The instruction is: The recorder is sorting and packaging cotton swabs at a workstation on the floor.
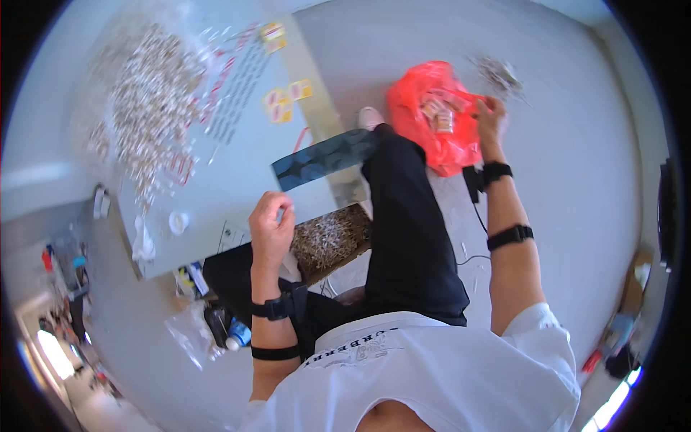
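A pale grey floor lies under a low grey table (216, 180). The right hand (491, 119), fingers curled, grips the rim of a red plastic bag (435, 122) on the floor beside the knee; the bag's mouth seems to open upward. The left hand (272, 223) is loosely closed at the table's near edge; what it pinches cannot be told. The bagging step seems underway.

White short-sleeved shirt with dark lettering, black trousers, two black bands on each forearm.

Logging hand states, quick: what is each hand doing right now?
Left hand: curled shut above the table; contents cannot be told.
Right hand: gripping the red plastic bag.
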`<state>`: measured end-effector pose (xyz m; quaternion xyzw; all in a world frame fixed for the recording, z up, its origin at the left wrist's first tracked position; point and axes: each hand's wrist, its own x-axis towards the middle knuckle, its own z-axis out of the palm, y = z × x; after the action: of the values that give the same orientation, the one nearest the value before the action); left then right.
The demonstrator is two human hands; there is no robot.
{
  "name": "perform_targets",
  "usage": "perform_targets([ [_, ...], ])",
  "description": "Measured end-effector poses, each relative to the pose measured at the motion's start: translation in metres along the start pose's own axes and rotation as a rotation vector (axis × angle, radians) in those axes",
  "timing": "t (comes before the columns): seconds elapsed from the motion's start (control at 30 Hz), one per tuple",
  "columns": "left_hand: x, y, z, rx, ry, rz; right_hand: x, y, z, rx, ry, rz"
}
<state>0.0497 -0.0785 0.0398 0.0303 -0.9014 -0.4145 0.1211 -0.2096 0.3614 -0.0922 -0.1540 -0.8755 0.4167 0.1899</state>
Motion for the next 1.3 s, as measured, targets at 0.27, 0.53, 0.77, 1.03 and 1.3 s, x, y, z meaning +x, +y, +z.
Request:
perform_targets([
  [0.27,-0.012,-0.021,-0.044,-0.071,0.222,-0.186,-0.059,-0.118,0.003,0.452,-0.418,-0.013],
  [0.53,-0.052,-0.143,-0.196,-0.057,0.857,-0.474,-0.169,-0.247,0.014,0.53,-0.822,-0.106],
  [0.77,-0.04,-0.222,-0.239,0.137,0.659,-0.514,-0.258,-0.276,0.043,0.473,-1.113,-0.049],
  [1.03,-0.035,-0.239,-0.228,0.228,0.591,-0.641,-0.296,-0.278,0.048,0.433,-1.222,0.023],
  [1.3,-0.05,-0.149,-0.22,-0.606,0.739,-0.36,-0.323,-0.304,0.056,0.523,-1.23,-0.025],
])
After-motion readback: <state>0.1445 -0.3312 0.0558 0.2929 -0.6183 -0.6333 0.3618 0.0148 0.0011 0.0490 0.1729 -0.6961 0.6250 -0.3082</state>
